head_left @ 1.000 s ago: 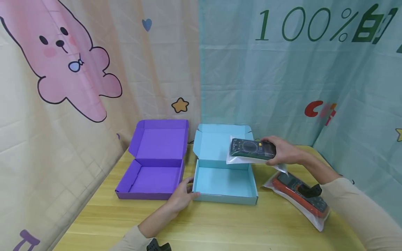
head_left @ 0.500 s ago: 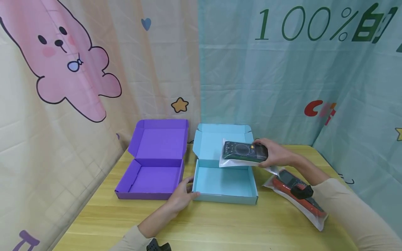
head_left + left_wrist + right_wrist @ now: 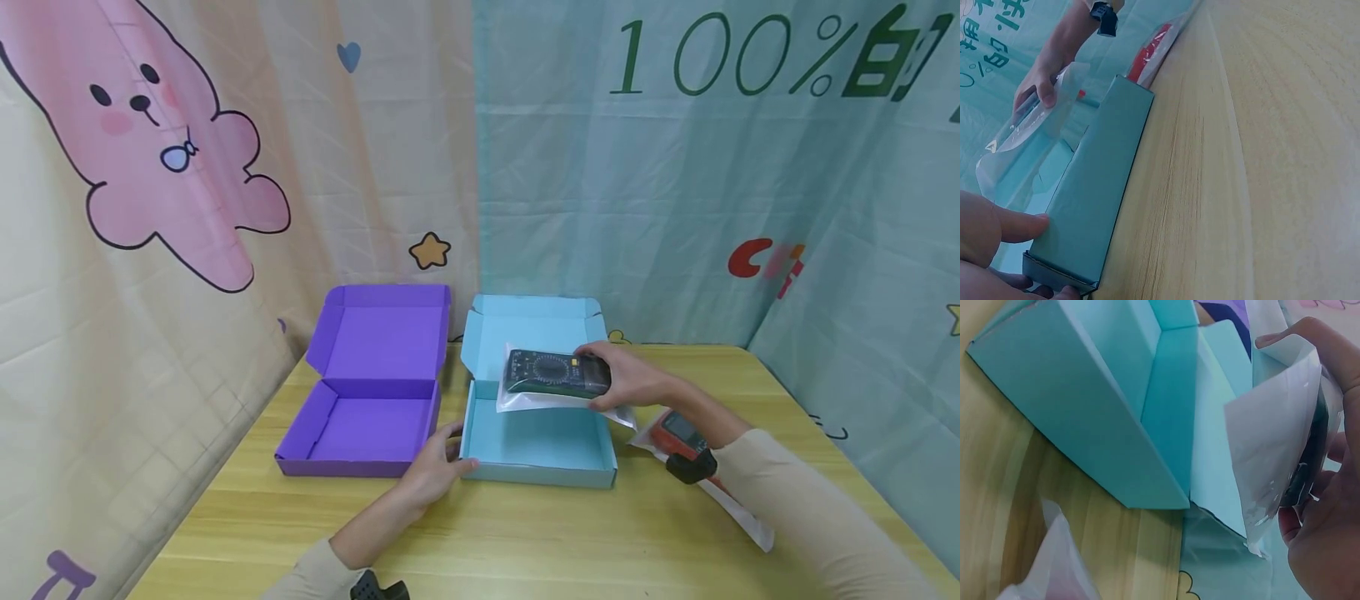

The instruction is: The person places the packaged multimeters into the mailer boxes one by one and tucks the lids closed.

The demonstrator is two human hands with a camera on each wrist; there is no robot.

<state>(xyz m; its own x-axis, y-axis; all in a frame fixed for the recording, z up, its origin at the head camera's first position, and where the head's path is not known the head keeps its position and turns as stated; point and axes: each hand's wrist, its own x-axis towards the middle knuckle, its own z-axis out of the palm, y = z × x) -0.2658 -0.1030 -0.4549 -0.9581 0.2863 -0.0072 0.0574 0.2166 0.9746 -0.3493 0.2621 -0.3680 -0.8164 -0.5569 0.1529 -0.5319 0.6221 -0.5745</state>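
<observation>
A black multimeter (image 3: 557,372) in a clear plastic bag hangs above the light blue cardboard box (image 3: 540,474), dial side up. My right hand (image 3: 628,377) grips its right end; the right wrist view shows the fingers and thumb around the bag (image 3: 1272,437). The box stands with its lid tipped back, and its inside looks bare. At its front left corner, my left hand (image 3: 433,473) holds the box, thumb on the front wall and fingers at the side. A red multimeter (image 3: 678,429), also bagged, lies right of the box, partly hidden by the right forearm.
A purple box (image 3: 345,468) with its lid raised stands left of the light blue one, close to the left hand. Both are on a wooden table (image 3: 525,542). Printed curtains (image 3: 600,183) hang behind and beside the table.
My right hand has carried the black multimeter left and slightly down, from the light blue box's right side to over its middle. The right forearm now covers more of the red multimeter. My left hand stays put.
</observation>
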